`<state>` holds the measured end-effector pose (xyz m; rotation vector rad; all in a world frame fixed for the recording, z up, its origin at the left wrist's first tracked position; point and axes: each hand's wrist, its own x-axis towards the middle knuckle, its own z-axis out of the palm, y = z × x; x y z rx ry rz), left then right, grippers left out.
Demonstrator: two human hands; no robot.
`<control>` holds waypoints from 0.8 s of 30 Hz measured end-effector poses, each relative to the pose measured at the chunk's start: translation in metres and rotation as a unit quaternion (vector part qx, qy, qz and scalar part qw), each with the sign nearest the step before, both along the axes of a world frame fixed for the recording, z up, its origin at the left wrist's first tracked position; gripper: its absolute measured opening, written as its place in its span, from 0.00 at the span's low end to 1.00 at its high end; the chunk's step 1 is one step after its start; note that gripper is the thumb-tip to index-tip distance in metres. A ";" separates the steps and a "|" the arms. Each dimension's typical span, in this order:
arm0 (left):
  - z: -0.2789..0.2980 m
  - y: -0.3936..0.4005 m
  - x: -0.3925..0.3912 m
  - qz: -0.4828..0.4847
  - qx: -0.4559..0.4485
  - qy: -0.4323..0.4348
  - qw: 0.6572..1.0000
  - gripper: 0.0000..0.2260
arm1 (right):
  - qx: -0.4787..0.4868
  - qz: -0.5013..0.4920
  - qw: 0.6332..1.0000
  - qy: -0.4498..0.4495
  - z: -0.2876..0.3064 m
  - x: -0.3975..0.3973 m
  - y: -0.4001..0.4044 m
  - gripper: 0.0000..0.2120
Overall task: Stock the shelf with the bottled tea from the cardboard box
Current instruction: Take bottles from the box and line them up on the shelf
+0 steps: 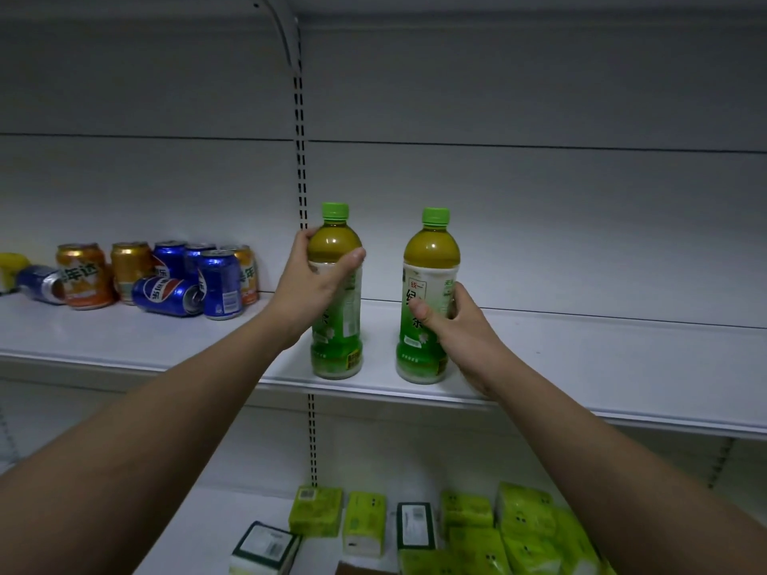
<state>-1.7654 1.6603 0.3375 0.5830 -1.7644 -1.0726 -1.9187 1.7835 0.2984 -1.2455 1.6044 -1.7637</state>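
Two bottles of green tea with green caps stand upright near the front edge of the white shelf (pixel 581 359). My left hand (pixel 309 286) wraps around the upper part of the left tea bottle (pixel 338 321). My right hand (pixel 454 325) grips the right tea bottle (pixel 427 259) at its label, from the right side. Both bottle bases rest on the shelf surface, about a bottle's width apart. The cardboard box is not in view.
A cluster of orange and blue soda cans (pixel 166 276) sits at the shelf's left, two lying on their sides. A slotted upright (pixel 301 159) runs behind the left bottle. Green tissue packs (pixel 477 524) lie on the lower shelf. The shelf extends to the right.
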 end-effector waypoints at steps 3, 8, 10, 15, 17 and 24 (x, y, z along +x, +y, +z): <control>-0.013 0.000 0.007 -0.021 0.002 -0.062 0.998 0.34 | 0.026 -0.030 0.998 0.040 0.002 0.004 0.006 0.20; -0.046 -0.008 0.023 -0.030 -0.016 -0.195 0.980 0.40 | 0.082 -0.092 0.984 0.128 -0.003 0.011 0.018 0.30; -0.050 -0.009 0.024 -0.029 -0.022 -0.188 0.982 0.38 | 0.097 -0.117 0.977 0.150 -0.006 0.012 0.019 0.31; -0.049 -0.020 0.018 0.003 -0.021 -0.180 0.983 0.37 | 0.101 -0.141 0.971 0.163 -0.007 0.010 0.005 0.29; -0.052 -0.031 0.016 0.017 0.001 -0.171 0.985 0.37 | 0.099 -0.143 0.971 0.165 -0.008 0.009 -0.007 0.28; -0.060 -0.077 -0.002 0.049 0.030 -0.151 0.987 0.31 | 0.109 -0.134 0.967 0.187 -0.011 -0.003 -0.074 0.26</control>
